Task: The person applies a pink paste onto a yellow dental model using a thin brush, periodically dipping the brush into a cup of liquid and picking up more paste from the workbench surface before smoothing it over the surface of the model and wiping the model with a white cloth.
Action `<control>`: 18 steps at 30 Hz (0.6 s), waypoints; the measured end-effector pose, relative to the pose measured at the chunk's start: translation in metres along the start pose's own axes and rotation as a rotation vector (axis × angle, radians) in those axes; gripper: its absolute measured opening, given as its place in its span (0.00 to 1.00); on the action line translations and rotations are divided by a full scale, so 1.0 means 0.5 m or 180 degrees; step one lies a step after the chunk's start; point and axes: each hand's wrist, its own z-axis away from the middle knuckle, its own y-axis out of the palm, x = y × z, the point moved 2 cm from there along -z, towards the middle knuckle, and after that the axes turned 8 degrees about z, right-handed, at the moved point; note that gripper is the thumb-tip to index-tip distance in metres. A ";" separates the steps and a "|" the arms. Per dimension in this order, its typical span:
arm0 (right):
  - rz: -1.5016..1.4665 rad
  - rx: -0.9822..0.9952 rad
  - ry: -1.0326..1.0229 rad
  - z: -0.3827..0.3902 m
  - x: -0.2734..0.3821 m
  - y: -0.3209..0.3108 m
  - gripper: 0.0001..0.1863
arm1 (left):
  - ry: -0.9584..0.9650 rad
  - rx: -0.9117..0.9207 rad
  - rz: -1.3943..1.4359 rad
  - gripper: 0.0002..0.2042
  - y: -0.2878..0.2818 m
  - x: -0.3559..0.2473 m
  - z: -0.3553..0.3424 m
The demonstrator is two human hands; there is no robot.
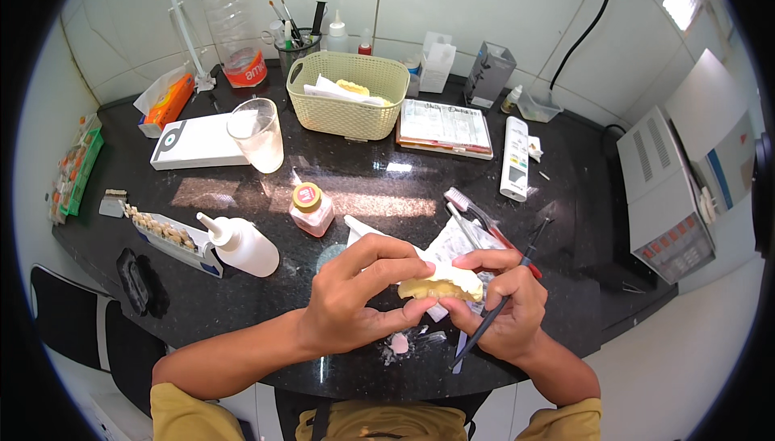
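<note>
Above the near edge of the counter, I hold a pale yellow dental cast [441, 286] between both hands. My left hand [355, 289] pinches its left end with thumb and fingertips. My right hand [507, 305] grips the right end and also keeps a slim dark-handled tool [482, 332] slanting across the fingers. A translucent piece seems to sit along the cast's lower edge, partly hidden by my thumbs. Crumpled white paper [446, 241] lies behind the cast, with a toothbrush [462, 199] on it. Below the cast is a small pink lump [400, 343] among white crumbs.
A pink bottle with a yellow lid [312, 209] and a white squeeze bottle [246, 247] stand to the left. Behind them are a clear cup [259, 136] and a green basket [347, 118] holding another cast. A grey-white machine [666, 191] stands at the right.
</note>
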 end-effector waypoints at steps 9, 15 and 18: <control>-0.0083 -0.0110 -0.0423 0.005 0.004 -0.006 0.24 | 0.0198 0.0082 0.0018 0.24 -0.001 -0.002 -0.002; -0.0110 -0.0037 -0.0513 0.008 0.005 -0.004 0.24 | 0.0229 0.0036 0.0019 0.24 0.001 -0.006 0.002; -0.0056 0.0157 -0.0453 0.013 0.009 -0.006 0.25 | 0.0265 0.0022 0.0011 0.25 0.001 -0.009 0.003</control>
